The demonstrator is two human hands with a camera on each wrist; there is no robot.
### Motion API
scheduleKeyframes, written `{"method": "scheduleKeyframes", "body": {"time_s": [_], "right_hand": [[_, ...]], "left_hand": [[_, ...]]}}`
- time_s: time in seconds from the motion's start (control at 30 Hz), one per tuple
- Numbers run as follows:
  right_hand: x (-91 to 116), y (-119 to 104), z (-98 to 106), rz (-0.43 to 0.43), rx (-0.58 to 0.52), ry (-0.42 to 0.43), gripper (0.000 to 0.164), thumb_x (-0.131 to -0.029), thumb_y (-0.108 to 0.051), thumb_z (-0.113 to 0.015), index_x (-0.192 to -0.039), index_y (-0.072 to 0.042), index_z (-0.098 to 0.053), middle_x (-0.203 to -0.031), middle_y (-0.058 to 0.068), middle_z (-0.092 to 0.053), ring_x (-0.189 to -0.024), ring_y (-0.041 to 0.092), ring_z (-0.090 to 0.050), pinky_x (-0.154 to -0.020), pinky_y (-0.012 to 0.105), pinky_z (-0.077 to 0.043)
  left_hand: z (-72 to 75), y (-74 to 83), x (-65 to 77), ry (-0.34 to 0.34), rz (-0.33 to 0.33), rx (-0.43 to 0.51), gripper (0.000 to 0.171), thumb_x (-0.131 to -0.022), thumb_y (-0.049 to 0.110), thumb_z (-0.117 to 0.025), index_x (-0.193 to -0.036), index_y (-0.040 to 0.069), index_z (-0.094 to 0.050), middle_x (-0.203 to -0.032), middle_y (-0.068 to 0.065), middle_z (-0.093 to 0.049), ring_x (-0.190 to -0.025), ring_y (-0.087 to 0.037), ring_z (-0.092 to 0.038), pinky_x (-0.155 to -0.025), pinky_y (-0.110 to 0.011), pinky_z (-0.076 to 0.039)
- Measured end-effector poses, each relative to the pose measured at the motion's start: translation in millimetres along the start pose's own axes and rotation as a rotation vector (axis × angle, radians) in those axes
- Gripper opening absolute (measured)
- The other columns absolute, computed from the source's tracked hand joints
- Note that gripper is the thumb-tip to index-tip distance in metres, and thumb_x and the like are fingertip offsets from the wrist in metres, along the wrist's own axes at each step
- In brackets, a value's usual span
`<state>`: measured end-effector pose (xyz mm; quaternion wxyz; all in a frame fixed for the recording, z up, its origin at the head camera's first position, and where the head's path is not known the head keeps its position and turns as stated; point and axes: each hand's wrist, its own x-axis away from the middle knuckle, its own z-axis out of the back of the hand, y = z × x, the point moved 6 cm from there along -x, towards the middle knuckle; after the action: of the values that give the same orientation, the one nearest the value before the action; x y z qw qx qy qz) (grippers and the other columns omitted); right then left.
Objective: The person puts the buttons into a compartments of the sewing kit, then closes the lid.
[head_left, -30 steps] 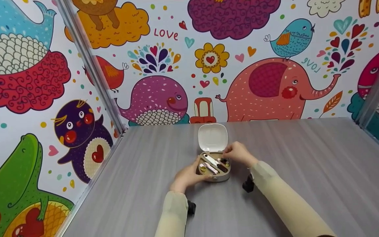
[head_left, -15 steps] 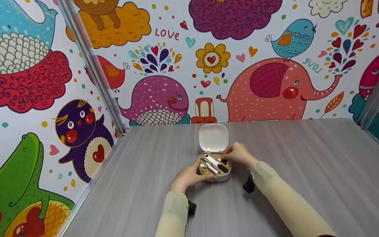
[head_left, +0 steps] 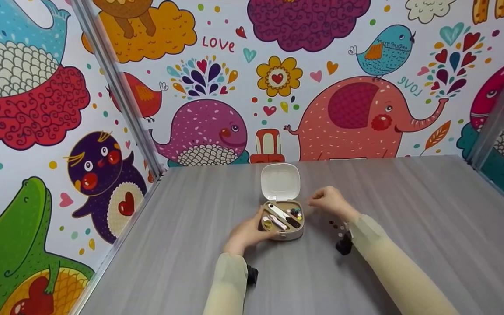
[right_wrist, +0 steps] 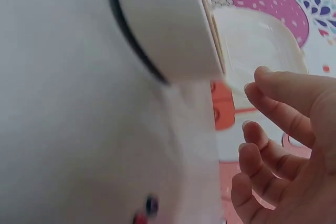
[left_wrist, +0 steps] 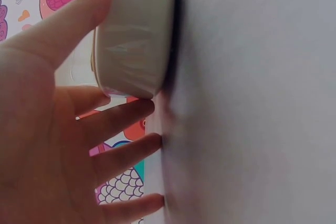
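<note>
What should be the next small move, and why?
Perhaps the right hand should reach for the loose small pieces on the table: they lie outside the open case, where similar pieces sit; the left hand steadies the case, and the right shows nothing held.

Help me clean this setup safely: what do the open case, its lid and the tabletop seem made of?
Case: probably hard plastic, glossy; its smooth pale side shows reflections.
Lid: likely similar plastic, shiny, with a bright highlight.
Tabletop: perhaps laminate, low sheen, with grey woodlike streaks; real wood isn't ruled out.
</note>
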<state>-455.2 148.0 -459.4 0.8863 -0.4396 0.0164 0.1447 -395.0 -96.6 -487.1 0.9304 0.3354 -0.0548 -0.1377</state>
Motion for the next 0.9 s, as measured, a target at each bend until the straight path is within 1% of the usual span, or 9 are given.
{"method": "scheduleKeyframes", "body": {"time_s": [0.1,0.2,0.33,0.47,0.53,0.63,0.73,0.8,0.9], "right_hand": [[12,16,12,-0.018,-0.010,0.014,0.018,-0.085,-0.010,-0.071,-0.082,0.007,-0.073,-0.066,-0.002,-0.061,-0.059,0.008,-0.047,-0.053,0.023,-0.039],[24,31,21,-0.035,-0.024,0.012,0.020,-0.087,-0.011,-0.069,-0.084,0.008,-0.073,-0.065,-0.003,-0.056,-0.059,0.008,-0.043,-0.053,0.024,-0.036],[37,47,30,-0.038,-0.043,0.003,0.018,-0.087,-0.010,-0.069,-0.089,0.008,-0.074,-0.072,0.000,-0.062,-0.063,0.010,-0.045,-0.056,0.024,-0.038],[47,59,35,-0.048,-0.055,-0.010,0.017,-0.085,-0.009,-0.070,-0.090,0.006,-0.075,-0.076,0.002,-0.066,-0.064,0.009,-0.047,-0.057,0.023,-0.040],[50,62,36,-0.024,-0.065,-0.039,0.016,-0.085,-0.010,-0.070,-0.090,0.004,-0.075,-0.076,0.002,-0.067,-0.063,0.008,-0.048,-0.056,0.022,-0.040],[54,65,37,0.003,-0.077,-0.105,0.015,-0.083,-0.009,-0.070,-0.090,0.002,-0.076,-0.081,0.002,-0.071,-0.066,0.008,-0.051,-0.058,0.022,-0.041],[57,66,36,-0.005,-0.090,-0.177,0.015,-0.082,-0.005,-0.070,-0.093,0.001,-0.077,-0.089,0.007,-0.073,-0.075,0.010,-0.057,-0.064,0.022,-0.045],[59,67,36,-0.034,-0.101,-0.216,0.017,-0.081,-0.003,-0.070,-0.096,0.001,-0.076,-0.095,0.011,-0.073,-0.082,0.013,-0.061,-0.068,0.024,-0.048],[61,66,34,-0.045,-0.105,-0.259,0.019,-0.081,0.000,-0.071,-0.100,0.002,-0.075,-0.099,0.015,-0.072,-0.085,0.016,-0.063,-0.071,0.026,-0.050]], "left_hand": [[2.3,-0.5,0.7,0.005,0.008,-0.006,0.102,-0.079,0.056,-0.073,-0.154,0.008,-0.023,-0.143,-0.025,-0.045,-0.122,-0.041,-0.051,-0.098,-0.051,-0.042],[4.3,0.1,1.4,0.009,0.009,-0.007,0.101,-0.079,0.055,-0.073,-0.154,0.007,-0.024,-0.143,-0.024,-0.044,-0.123,-0.040,-0.050,-0.099,-0.051,-0.041],[2.5,1.7,0.9,0.000,-0.001,0.004,0.101,-0.079,0.055,-0.073,-0.154,0.007,-0.024,-0.145,-0.023,-0.043,-0.125,-0.040,-0.048,-0.100,-0.052,-0.040],[0.1,1.2,0.9,-0.004,-0.007,0.015,0.102,-0.079,0.054,-0.073,-0.154,0.006,-0.024,-0.144,-0.024,-0.043,-0.124,-0.041,-0.049,-0.100,-0.052,-0.040],[-0.4,0.0,0.9,-0.002,-0.007,0.020,0.102,-0.079,0.054,-0.074,-0.154,0.006,-0.024,-0.143,-0.026,-0.044,-0.123,-0.041,-0.049,-0.099,-0.051,-0.041],[-0.8,-0.6,0.6,-0.003,-0.008,0.027,0.103,-0.079,0.055,-0.074,-0.154,0.007,-0.023,-0.143,-0.026,-0.044,-0.123,-0.041,-0.050,-0.099,-0.051,-0.041],[-1.0,0.1,-0.1,-0.003,-0.018,0.025,0.102,-0.079,0.054,-0.073,-0.154,0.007,-0.023,-0.142,-0.026,-0.045,-0.122,-0.040,-0.050,-0.099,-0.051,-0.041],[-1.1,0.2,-0.6,-0.003,-0.018,0.021,0.102,-0.079,0.055,-0.073,-0.154,0.008,-0.023,-0.141,-0.026,-0.046,-0.121,-0.040,-0.051,-0.098,-0.051,-0.042],[-1.3,0.3,-1.1,-0.001,-0.014,0.015,0.102,-0.079,0.055,-0.073,-0.155,0.008,-0.023,-0.141,-0.026,-0.046,-0.121,-0.040,-0.051,-0.098,-0.051,-0.042]]}}
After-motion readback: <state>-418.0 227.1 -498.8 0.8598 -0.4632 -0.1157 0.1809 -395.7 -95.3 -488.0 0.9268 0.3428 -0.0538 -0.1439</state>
